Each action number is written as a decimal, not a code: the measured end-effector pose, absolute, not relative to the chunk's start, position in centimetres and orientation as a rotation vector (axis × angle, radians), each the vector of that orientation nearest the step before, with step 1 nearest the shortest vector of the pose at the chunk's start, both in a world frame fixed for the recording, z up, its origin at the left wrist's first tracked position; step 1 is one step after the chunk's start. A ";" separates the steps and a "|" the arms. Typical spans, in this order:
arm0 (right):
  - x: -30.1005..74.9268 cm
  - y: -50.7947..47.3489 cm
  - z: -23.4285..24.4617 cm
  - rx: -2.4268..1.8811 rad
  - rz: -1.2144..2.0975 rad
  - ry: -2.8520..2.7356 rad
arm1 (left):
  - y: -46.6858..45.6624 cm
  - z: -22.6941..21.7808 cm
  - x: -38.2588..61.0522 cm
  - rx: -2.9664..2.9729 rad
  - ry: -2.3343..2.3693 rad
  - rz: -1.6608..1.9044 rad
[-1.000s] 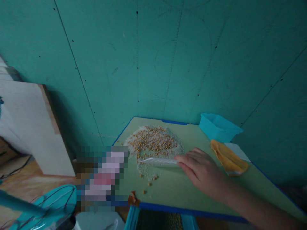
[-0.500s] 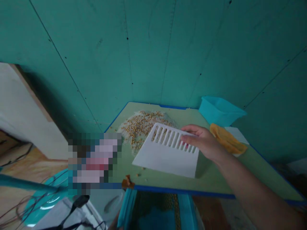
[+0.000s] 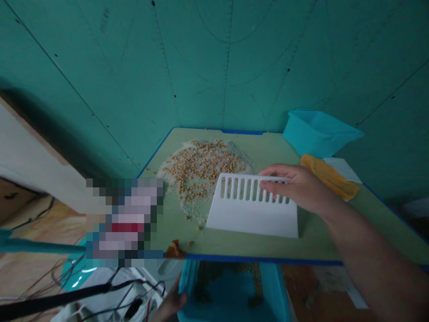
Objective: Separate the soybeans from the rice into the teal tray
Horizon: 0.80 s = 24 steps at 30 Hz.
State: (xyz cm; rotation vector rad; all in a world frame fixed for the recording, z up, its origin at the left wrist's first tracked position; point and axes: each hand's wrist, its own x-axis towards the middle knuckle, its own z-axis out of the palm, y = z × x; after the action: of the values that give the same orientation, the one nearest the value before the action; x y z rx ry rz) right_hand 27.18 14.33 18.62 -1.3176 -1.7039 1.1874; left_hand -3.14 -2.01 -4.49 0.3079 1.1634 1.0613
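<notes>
My right hand (image 3: pixel 291 185) is closed on the slotted upper edge of a white plastic scraper (image 3: pixel 251 219), fingers behind and thumb in front. The scraper is tilted over the tabletop, its solid lower edge toward me. Behind and left of it spreads a pile of yellow-brown beans mixed with white grains (image 3: pixel 204 165). Below the table's front edge, a blue bin (image 3: pixel 231 306) has some beans inside. My left hand (image 3: pixel 171 305) is at the bin's left side, gripping its wall; most of that hand is cut off by the frame.
A light green table (image 3: pixel 268 143) with a blue edge stands against a green wall. A blue tub (image 3: pixel 318 134) and an orange cloth (image 3: pixel 330 176) lie at the right. A brown scrap (image 3: pixel 174 249) sits at the front edge. Cables (image 3: pixel 110 286) run at lower left, near a pixelated patch.
The scraper has turned more square to the front edge and shifted slightly right, still in my right hand. My left hand now shows by the bin. The camera view has tilted down.
</notes>
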 end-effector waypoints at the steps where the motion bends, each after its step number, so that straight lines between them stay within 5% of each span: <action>1: 27.4 14.5 18.8 -1.340 1.162 -1.688 | -1.9 -4.1 -3.2 0.342 1.162 1.041; 9: 27.1 13.9 19.2 -1.337 1.237 -1.618 | -1.3 -2.6 -3.3 0.493 1.215 0.915; 19: 27.2 14.7 18.5 -1.351 1.141 -1.503 | -1.9 -6.2 -3.6 0.422 1.092 1.009; 24: 26.9 14.5 18.3 -1.201 1.398 -1.345 | -2.1 -2.0 -2.1 0.327 0.952 0.978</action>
State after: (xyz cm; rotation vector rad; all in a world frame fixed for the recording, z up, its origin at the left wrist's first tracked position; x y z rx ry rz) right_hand 26.87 14.53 18.26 -1.2009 -1.3449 1.3982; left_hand -2.07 -2.09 -2.05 0.3274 0.9524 0.9780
